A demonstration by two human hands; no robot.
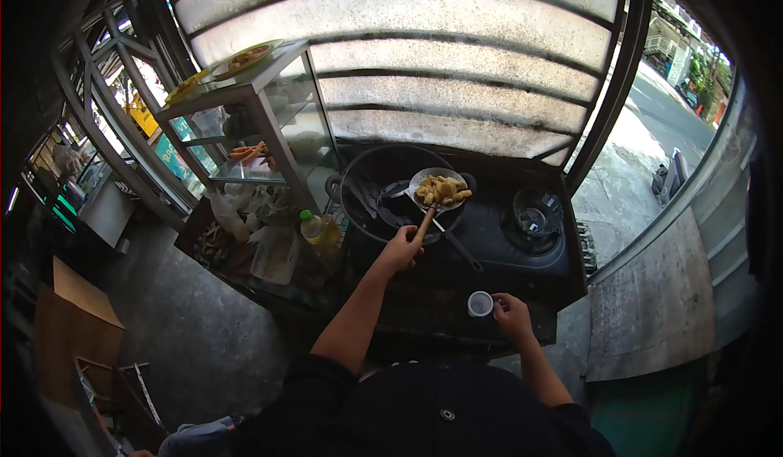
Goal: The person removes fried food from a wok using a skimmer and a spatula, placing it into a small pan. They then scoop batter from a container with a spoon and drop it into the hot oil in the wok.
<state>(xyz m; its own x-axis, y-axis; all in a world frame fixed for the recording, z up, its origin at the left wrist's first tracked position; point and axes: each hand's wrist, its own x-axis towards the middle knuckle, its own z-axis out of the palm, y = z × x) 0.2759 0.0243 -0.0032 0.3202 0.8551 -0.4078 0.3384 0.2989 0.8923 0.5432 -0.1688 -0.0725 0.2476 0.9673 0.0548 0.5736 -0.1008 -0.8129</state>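
My left hand (401, 250) is closed around the wooden handle (426, 222) of a skimmer. Golden-brown fried pieces (441, 189) are heaped in the skimmer's bowl (418, 181), which is over the right side of a large dark wok (356, 222). A metal utensil with a long handle (462, 251) rests at the wok, its handle sticking out over the near right rim. Close to the stove's front edge, my right hand (513, 318) grips a small white cup (471, 304) by its side. The cup's inside looks greyish; any contents cannot be made out.
Right of the wok is a second burner (534, 241) with a clear object (538, 210) on it. To the left stand a green-capped bottle (311, 227), a plastic tub (276, 255) and a glass display case (285, 106). Corrugated panels (408, 17) rise behind the stove.
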